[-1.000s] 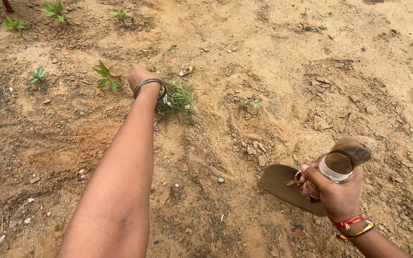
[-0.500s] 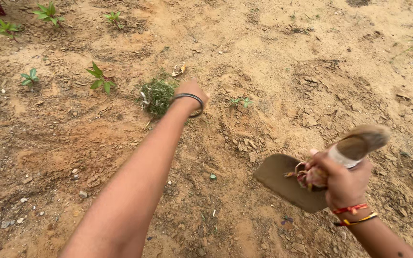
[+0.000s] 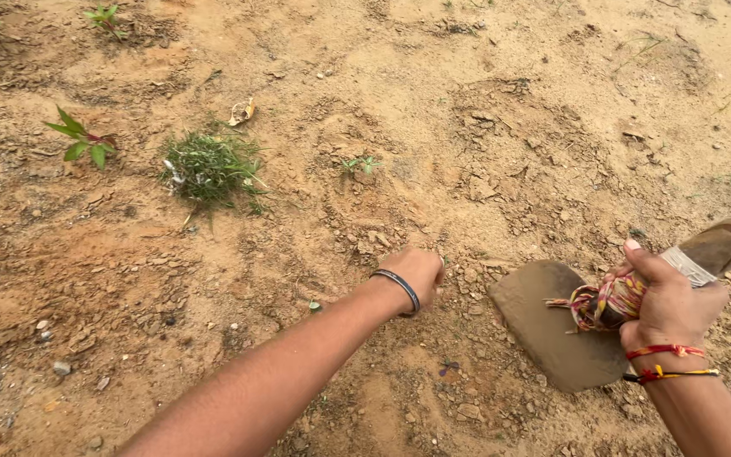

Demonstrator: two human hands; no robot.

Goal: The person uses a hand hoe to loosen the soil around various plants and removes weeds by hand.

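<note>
Hoe (image 3: 552, 326) sits low at the right of the ground (image 3: 433, 93), its flat, soil-coated blade resting on or just above the loose dirt, the short wooden handle (image 3: 725, 244) rising toward the right edge. It looks heavy at the blade end and quite stiff, a metal plate on a thick stub of wood, so it probably swings with its own weight; the best hold seems to be where the right hand (image 3: 666, 305) has it, close to the neck, where the bright cloth wrapping (image 3: 598, 305) should keep the grip from slipping. That hand's fingers are clamped round the wrapped neck, thumb laid along the top. The left hand (image 3: 414, 272), with a dark bangle (image 3: 398, 288) at the wrist, hovers over the crumbled clods just left of the blade, fingers curled under; whether they pinch anything I cannot tell. Farther off, toward the upper left, lies a pulled tuft of grass (image 3: 209, 169), with a small red-stemmed seedling (image 3: 82, 140) beside it. Compared with half a second ago, the left hand has drawn back from beside the tuft to near the blade, and the hoe has dropped lower.
</note>
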